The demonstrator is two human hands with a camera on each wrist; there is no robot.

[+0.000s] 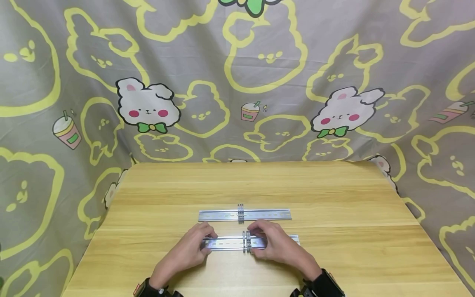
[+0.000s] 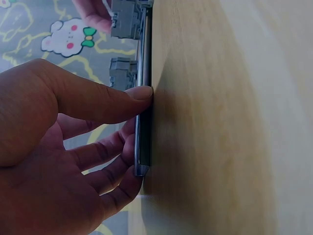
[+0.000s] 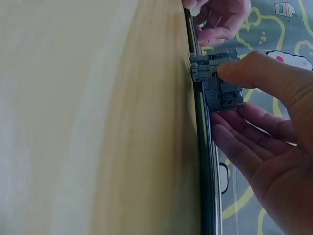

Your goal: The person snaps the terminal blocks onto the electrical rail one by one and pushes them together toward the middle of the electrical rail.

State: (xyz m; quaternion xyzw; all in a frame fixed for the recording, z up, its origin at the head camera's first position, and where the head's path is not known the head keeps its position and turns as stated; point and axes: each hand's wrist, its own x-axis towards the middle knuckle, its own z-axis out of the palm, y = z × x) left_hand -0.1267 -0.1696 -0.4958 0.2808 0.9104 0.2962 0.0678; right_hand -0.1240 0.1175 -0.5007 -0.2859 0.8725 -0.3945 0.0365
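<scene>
A slotted metal DIN rail lies along the near part of the table. My left hand pinches its left end, thumb on the near edge and fingers on the far edge. Several thin grey terminal blocks sit across this rail, right of its middle. My right hand holds the rightmost of them between thumb and fingers, the thumb on the grey housing in the right wrist view. A narrow gap separates one block from the others. The right hand covers part of the rail's right half.
Behind lies a second DIN rail, roughly parallel, with several grey terminal blocks grouped near its middle. Both rails rest on a wooden table. A patterned grey curtain hangs behind the table and along its sides.
</scene>
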